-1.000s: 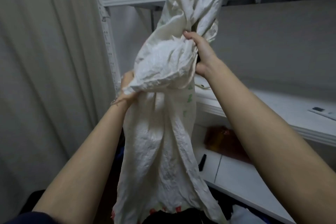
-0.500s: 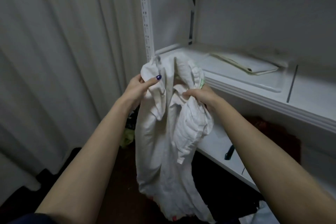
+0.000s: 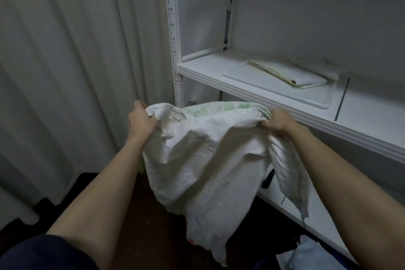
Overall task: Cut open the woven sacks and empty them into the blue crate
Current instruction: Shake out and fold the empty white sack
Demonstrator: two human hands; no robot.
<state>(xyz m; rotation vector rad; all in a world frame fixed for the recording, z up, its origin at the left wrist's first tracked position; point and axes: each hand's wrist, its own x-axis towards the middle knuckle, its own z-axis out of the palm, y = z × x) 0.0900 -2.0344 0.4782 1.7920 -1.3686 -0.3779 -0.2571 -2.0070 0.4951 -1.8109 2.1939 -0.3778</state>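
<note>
Sack: crumpled white woven sack [image 3: 203,160] hangs stretched between both hands, in front of the white metal shelf [image 3: 258,94].
Left hand [image 3: 141,121]: clamped on its left edge.
Right hand [image 3: 277,121]: gripping its right edge.

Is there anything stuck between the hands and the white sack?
No, nothing visible is in the way. The left hand and the right hand both grip the top edge of the crumpled white woven sack, holding it spread out in front of the white metal shelf. The place to empty it is not clearly in view.
</note>
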